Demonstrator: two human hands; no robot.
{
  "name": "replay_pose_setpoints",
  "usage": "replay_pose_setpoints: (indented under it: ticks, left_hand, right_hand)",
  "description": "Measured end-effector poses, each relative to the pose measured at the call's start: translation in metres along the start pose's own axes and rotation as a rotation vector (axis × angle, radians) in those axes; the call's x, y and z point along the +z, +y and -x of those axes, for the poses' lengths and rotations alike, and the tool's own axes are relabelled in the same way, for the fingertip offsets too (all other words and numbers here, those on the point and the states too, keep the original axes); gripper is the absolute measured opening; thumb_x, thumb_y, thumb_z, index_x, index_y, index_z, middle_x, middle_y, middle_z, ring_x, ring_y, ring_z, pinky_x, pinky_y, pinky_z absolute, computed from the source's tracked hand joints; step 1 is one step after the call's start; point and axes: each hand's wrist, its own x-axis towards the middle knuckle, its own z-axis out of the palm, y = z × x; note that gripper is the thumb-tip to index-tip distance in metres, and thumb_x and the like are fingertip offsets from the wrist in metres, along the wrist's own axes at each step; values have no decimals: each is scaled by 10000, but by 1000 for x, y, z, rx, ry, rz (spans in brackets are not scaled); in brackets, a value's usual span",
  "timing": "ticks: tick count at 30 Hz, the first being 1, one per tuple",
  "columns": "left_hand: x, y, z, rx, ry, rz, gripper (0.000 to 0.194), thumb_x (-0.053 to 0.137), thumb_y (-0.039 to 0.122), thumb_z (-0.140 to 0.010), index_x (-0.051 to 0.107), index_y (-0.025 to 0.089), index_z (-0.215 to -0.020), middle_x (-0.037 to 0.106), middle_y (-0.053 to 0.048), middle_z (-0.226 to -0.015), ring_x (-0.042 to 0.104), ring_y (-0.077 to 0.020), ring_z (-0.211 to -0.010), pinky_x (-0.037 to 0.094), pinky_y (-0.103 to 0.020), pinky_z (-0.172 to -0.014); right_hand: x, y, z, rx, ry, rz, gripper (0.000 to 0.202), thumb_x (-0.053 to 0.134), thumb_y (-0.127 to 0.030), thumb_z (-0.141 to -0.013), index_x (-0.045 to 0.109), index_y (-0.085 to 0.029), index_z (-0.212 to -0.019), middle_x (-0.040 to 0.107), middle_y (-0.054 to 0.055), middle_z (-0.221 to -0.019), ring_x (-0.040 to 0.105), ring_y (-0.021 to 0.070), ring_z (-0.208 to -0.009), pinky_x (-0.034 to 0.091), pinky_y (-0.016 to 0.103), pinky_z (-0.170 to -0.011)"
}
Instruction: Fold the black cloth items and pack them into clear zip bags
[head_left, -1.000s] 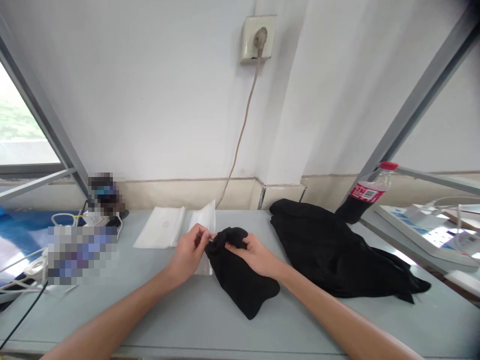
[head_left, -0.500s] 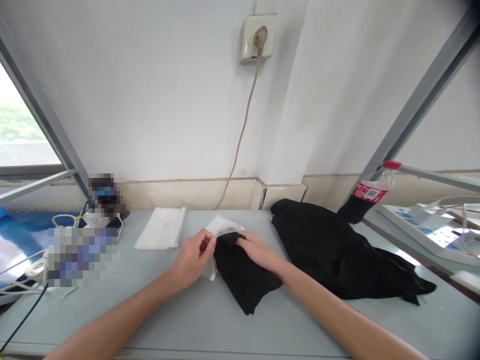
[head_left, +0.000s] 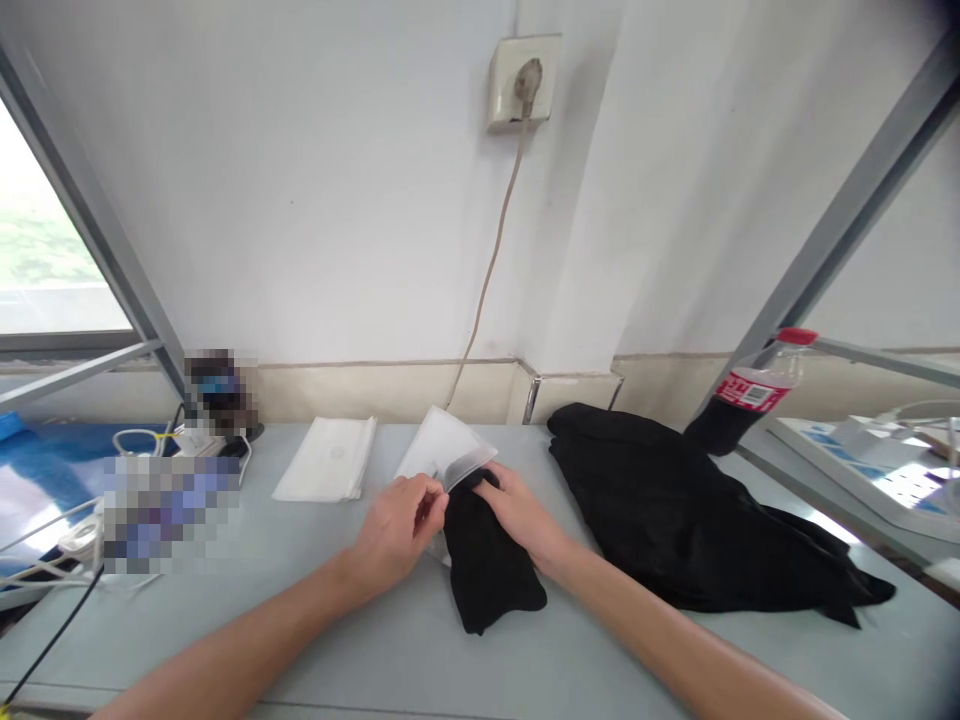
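Note:
A translucent white bag (head_left: 442,440) lies tilted on the grey table, its opening toward me. My left hand (head_left: 409,520) pinches the left edge of that opening, fingers closed. A folded black cloth (head_left: 491,560) hangs out of the opening, its upper end at the bag's mouth and its lower end on the table. My right hand (head_left: 521,510) grips the cloth's upper right part; some of its fingers are hidden behind the fabric. To the left lies a stack of flat white bags (head_left: 326,460). A larger heap of black cloth (head_left: 675,510) spreads out on the right.
A cola bottle (head_left: 750,390) with a red cap leans behind the black heap. Cables and blurred objects (head_left: 172,510) crowd the left side. A power strip (head_left: 862,470) lies at the far right. Wall socket (head_left: 525,85) with a hanging cord is above.
The bag shows more behind my hands and its mouth is lifted over the cloth's upper end. The small black cloth looks narrower, its lower end shifted left. The view has shifted slightly.

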Motion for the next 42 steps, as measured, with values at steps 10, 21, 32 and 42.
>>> replay_pose_setpoints:
  ticks: [10, 21, 32, 42]
  left_hand:
    - [-9, 3, -2, 248, -27, -80, 298, 375, 298, -1092, 645, 226, -988, 697, -75, -924, 624, -221, -871, 436, -426, -979]
    - [-17, -22, -20, -469, -129, 680, 611, 710, 628, -901, 599, 187, -1309, 754, -141, -1154, 736, -293, -1009, 585, -403, -845]
    - [-22, -11, -19, -431, -178, 813, 639, 864, 495, -808, 610, 198, -1314, 734, -125, -1231, 706, -316, -1130, 581, -456, -951]
    - [-30, -19, -17, -517, -318, 809, 656, 849, 520, -818, 606, 217, -1346, 734, -121, -1252, 697, -311, -1163, 577, -448, -963]
  right_hand:
    - [-4, 11, -7, 82, 61, -77, 401, 784, -596, -812, 740, -199, -783, 770, 45, -774, 704, 235, -722, 531, 341, -693]
    - [-12, 2, -13, -212, 138, 159, 418, 803, -605, -775, 810, -205, -896, 822, 84, -931, 738, 381, -976, 587, 484, -880]
    - [-10, 1, -12, -309, -29, 187, 422, 720, -591, -868, 705, -253, -1120, 772, 82, -1112, 700, 317, -1036, 539, 463, -983]
    - [-12, -17, -2, -212, -329, 129, 372, 779, -515, -860, 739, -252, -1121, 767, 61, -1161, 700, 296, -1106, 493, 465, -1073]
